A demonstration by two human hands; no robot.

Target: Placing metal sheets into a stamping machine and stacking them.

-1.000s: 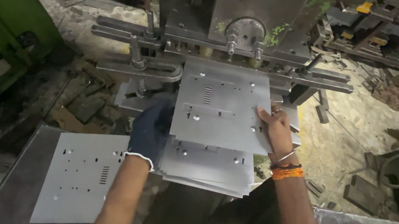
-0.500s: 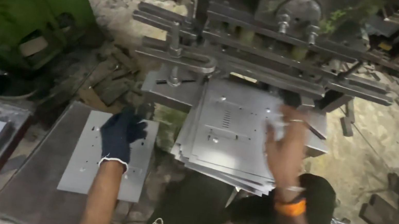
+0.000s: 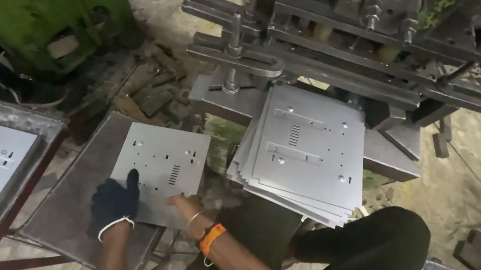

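Head view: gloved left hand (image 3: 116,200) and bare right hand (image 3: 182,204) both rest flat, fingers spread, on 1 punched sheet (image 3: 160,171) on the low surface (image 3: 63,216); the stack (image 3: 307,154) waits at the press (image 3: 352,56).

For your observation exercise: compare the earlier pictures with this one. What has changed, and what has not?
Both hands left the stack of sheets by the press. The gloved left hand and bare right hand now rest on the single sheet lower left. The stack and press stayed put.
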